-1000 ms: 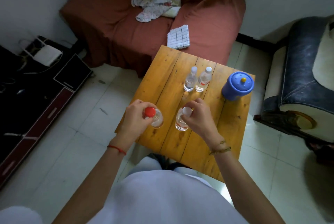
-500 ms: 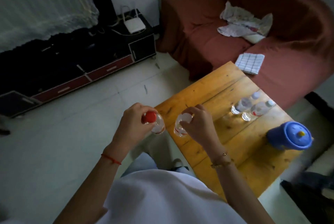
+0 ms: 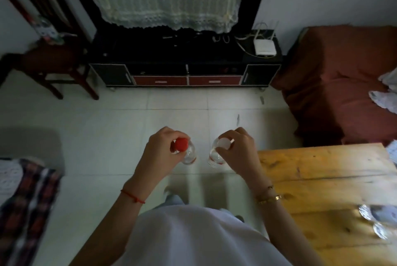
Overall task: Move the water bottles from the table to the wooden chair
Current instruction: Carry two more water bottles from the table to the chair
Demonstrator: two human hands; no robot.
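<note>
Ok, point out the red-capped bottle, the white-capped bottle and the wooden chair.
red-capped bottle (image 3: 181, 144): head view, on its red cap.
white-capped bottle (image 3: 223, 143): head view, on its white cap.
wooden chair (image 3: 50, 58): head view, on the dark seat, upper left.

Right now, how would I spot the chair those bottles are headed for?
Start at the long black TV cabinet against the far wall. Just left of it, in the corner, stands the dark wooden chair. Unlike the red-covered sofa on the right, it has bare splayed legs and a slatted back.
</note>
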